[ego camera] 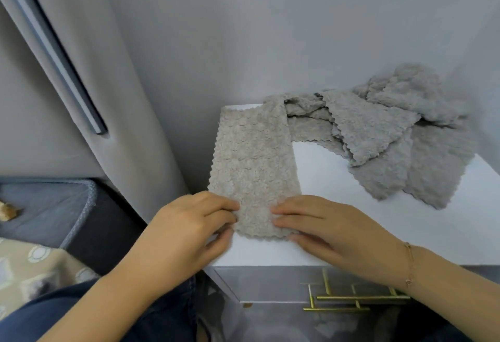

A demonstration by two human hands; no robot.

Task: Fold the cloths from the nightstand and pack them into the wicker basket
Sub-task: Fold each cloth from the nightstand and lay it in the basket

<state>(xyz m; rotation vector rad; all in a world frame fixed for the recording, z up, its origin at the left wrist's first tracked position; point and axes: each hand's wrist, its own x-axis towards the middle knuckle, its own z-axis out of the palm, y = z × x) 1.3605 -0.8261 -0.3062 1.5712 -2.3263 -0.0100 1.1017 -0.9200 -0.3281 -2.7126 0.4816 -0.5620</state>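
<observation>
Early going: left hand (189, 222) and right hand (322, 225) pinching the near end of a long beige cloth strip (254, 163) between them, half folded. Beyond the right hand, crumpled cloths (392, 130) on the nightstand (338, 179) awaiting folding (wicker basket unseen).

Bare nightstand (338, 179) top is left between the folded cloth (254, 163) and the pile (392, 130); the wall (243, 44) closes the back.
</observation>
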